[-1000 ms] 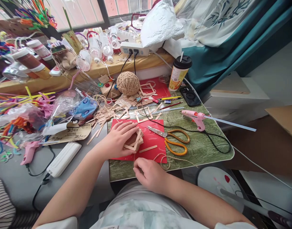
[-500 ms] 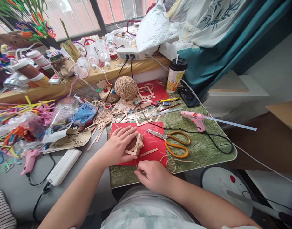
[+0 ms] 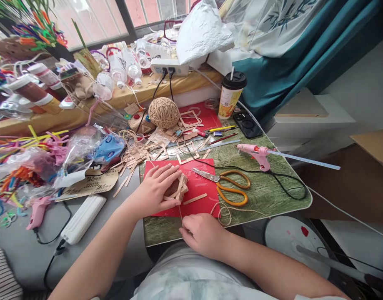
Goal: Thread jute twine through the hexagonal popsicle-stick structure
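Note:
On a red sheet (image 3: 206,166) sits a small open box of stacked craft sticks (image 3: 181,191). My left hand (image 3: 156,185) lies across it, fingers stretched over its far side and thumb along the near side, holding it. Part of the box is hidden beneath the palm. By the table's front edge, my right hand (image 3: 202,233) is closed in a pinch on jute twine (image 3: 180,211), which runs up towards the box. More twine curls out to the right of that hand. One loose craft stick (image 3: 195,199) lies right of the box.
Scissors (image 3: 231,187) with orange handles lie right of the box, beyond them a pink glue gun (image 3: 256,156) with its cord. A twine ball (image 3: 164,112), scattered sticks (image 3: 138,154), a drink cup (image 3: 231,98) and a phone (image 3: 248,125) stand farther back.
My right hand has shifted slightly right and down, and the twine between it and the box shows more plainly. My left hand stays on the box. The camera view has shifted a little.

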{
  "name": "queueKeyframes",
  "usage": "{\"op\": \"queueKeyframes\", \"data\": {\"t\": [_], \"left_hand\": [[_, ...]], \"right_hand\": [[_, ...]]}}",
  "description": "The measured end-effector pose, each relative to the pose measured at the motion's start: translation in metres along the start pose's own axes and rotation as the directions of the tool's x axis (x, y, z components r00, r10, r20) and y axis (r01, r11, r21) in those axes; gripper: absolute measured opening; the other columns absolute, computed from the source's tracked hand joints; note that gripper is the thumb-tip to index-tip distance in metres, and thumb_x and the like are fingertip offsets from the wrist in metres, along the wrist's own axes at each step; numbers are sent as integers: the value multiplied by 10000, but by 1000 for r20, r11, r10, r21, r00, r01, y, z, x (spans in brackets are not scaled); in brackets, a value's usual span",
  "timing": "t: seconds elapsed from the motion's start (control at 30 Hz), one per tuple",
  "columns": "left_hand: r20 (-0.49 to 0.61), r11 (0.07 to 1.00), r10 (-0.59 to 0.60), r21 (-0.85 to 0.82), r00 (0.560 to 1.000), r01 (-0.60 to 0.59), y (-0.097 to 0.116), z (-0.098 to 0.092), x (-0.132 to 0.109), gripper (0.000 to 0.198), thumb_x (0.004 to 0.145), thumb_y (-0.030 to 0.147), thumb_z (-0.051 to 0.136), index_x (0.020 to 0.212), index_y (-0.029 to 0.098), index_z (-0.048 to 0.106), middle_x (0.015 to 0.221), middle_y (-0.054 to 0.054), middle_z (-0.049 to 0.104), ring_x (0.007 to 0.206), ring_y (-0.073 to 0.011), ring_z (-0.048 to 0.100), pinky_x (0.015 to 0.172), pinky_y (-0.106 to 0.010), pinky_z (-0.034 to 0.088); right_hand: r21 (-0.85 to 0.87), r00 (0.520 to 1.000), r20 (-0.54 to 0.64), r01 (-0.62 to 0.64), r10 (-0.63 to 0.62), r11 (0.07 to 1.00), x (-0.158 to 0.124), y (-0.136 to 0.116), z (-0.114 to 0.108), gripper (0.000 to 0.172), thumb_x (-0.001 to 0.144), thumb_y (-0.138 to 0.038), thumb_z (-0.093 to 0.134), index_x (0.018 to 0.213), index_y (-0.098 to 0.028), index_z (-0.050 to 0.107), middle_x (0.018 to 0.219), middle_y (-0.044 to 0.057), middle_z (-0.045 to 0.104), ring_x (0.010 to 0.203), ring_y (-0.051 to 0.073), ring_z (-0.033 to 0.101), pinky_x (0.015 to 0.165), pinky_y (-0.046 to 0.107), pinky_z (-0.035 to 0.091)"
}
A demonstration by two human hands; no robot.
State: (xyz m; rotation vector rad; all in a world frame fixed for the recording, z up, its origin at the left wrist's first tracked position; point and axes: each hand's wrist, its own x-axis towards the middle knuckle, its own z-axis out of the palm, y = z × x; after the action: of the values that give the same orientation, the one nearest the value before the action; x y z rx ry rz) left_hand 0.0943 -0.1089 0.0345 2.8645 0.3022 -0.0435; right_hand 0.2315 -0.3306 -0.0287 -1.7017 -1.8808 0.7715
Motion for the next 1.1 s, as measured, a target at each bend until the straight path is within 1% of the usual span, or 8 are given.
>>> {"op": "queueKeyframes", "data": {"t": [0.2, 0.4, 0.57, 0.67, 0.8, 0.97, 1.03, 1.1], "left_hand": [[-1, 1000, 1, -2, 1000, -1, 0, 1, 1, 907, 985, 745, 642, 1702, 245, 398, 1745, -151, 454, 1626, -396, 403, 1307, -620, 311], [-16, 1000, 12, 1, 1000, -12, -2, 2, 2, 915, 979, 757, 643, 1692, 232, 415, 1741, -159, 458, 1620, -391, 415, 1309, -606, 317], [-24, 1000, 10, -19, 1000, -10, -3, 3, 2, 925, 970, 755, 657, 1697, 237, 418, 1734, -163, 467, 1616, -400, 422, 1299, -607, 335], [-35, 1000, 13, -13, 999, -14, -2, 2, 0, 929, 970, 762, 650, 1704, 247, 409, 1734, -160, 468, 1614, -403, 423, 1305, -602, 322], [-52, 1000, 19, 4, 998, -19, 0, -4, 0, 909, 971, 748, 658, 1703, 264, 417, 1732, -145, 476, 1616, -403, 418, 1312, -603, 301], [-62, 999, 36, 40, 997, -33, 3, -12, 1, 864, 980, 745, 648, 1671, 260, 462, 1726, -137, 488, 1602, -399, 437, 1324, -619, 254], [-61, 999, 33, 39, 998, -30, 3, -12, 2, 861, 981, 745, 646, 1666, 255, 466, 1725, -138, 489, 1598, -394, 444, 1323, -616, 257], [-65, 999, 31, 23, 997, -29, 3, -10, 3, 867, 977, 740, 656, 1671, 258, 460, 1720, -144, 494, 1593, -392, 451, 1320, -607, 274]], "right_hand": [[-72, 999, 32, 26, -24, 997, -6, 3, -1, 176, 986, -218, 674, 813, -184, 665, 773, 43, 765, 649, 176, 660, 620, 334, 303], [-56, 999, 47, -6, 9, 998, -8, 2, -7, 172, 963, -197, 679, 792, -181, 658, 755, 41, 758, 640, 165, 637, 619, 329, 278], [53, 999, 45, -8, 5, 999, -6, -3, -11, 228, 954, -190, 682, 741, -194, 602, 710, 8, 711, 611, 136, 575, 599, 300, 284], [101, 999, 36, -2, -2, 995, -5, -5, -11, 258, 966, -204, 686, 732, -202, 577, 693, -6, 681, 608, 133, 564, 603, 296, 294], [192, 1000, 0, -12, 13, 981, -5, -5, -16, 216, 976, -221, 701, 786, -208, 597, 720, -13, 675, 638, 139, 583, 623, 288, 333], [441, 992, -27, -100, 124, 892, -8, -6, -29, 93, 955, -215, 694, 874, -213, 647, 688, -50, 620, 597, 112, 522, 612, 244, 382], [495, 992, -13, -104, 127, 863, -9, -9, -35, 56, 958, -209, 671, 902, -211, 677, 697, -49, 615, 610, 110, 522, 616, 236, 395], [538, 993, 20, -107, 114, 836, -10, -14, -41, 80, 979, -215, 641, 956, -209, 718, 719, -40, 635, 628, 113, 534, 624, 235, 409]]}}
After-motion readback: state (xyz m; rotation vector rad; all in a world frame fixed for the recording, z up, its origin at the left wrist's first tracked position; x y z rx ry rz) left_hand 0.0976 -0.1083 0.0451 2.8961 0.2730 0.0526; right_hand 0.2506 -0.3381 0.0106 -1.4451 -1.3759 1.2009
